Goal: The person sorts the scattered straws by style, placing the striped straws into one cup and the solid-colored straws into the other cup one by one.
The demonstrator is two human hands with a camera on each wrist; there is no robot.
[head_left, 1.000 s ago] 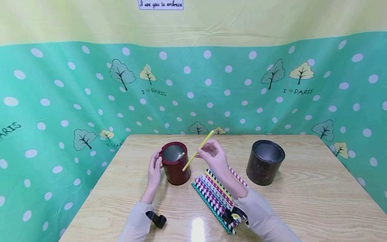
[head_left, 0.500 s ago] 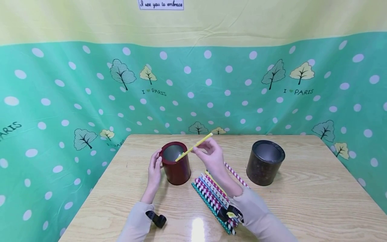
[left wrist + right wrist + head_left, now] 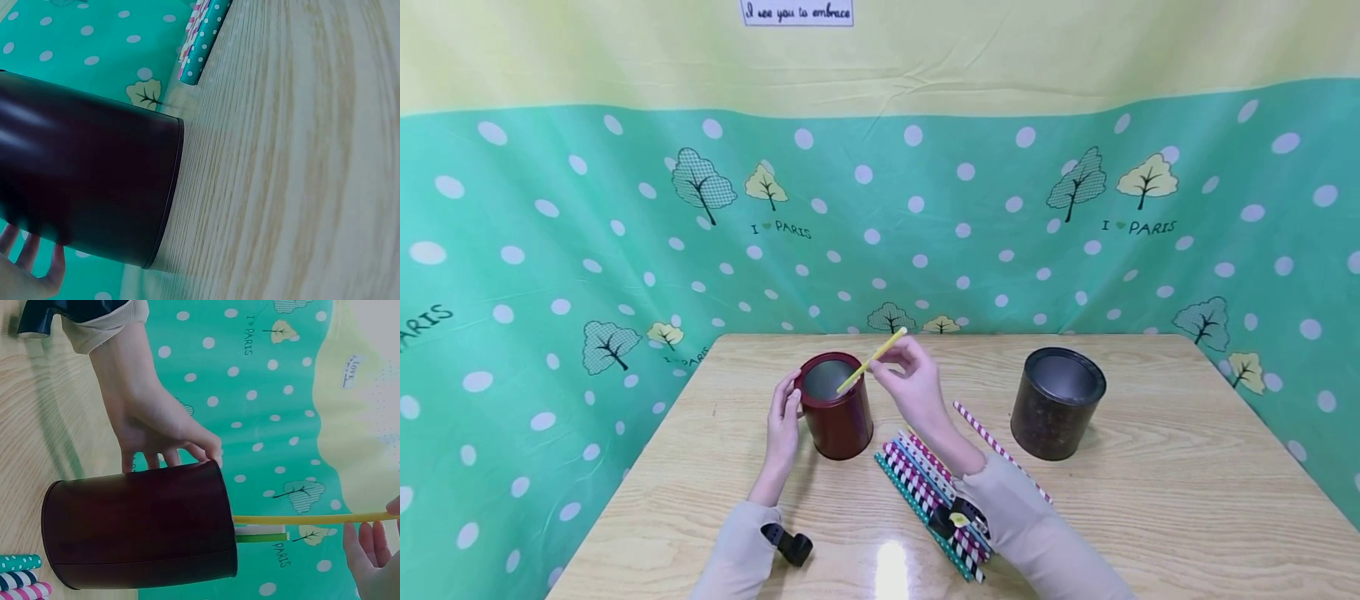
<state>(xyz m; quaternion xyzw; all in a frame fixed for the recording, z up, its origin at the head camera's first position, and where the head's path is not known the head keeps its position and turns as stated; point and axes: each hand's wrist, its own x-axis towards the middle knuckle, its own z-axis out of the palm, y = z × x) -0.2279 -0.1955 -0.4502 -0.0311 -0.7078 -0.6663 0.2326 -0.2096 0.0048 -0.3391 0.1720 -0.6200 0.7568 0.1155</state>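
Yellow straw [image 3: 294, 520]: thin, smooth, straight tube, held tilted at the mouth of the red can.
Long axis: diagonal in the head view, upper end pointing away and to your right, lower end down and left at the can's mouth.
Your right hand [image 3: 916, 385]: thumb and fingers pinched together on the straw.
Red can [image 3: 841, 427]: glossy upright cylinder, a green straw [image 3: 262, 538] and a white straw [image 3: 261, 529] poking past its rim.
Your left hand [image 3: 784, 423]: loosely cupped, fingers against the can's left side near the rim.
Straw bundle [image 3: 917, 483]: spotted and striped tubes lying roughly parallel on the grained wood table [image 3: 1187, 500], partly under your right forearm.
Black can [image 3: 1052, 421]: upright cylinder, well apart to your right.
Backdrop [image 3: 842, 250]: creased cloth, dotted green below pale yellow.
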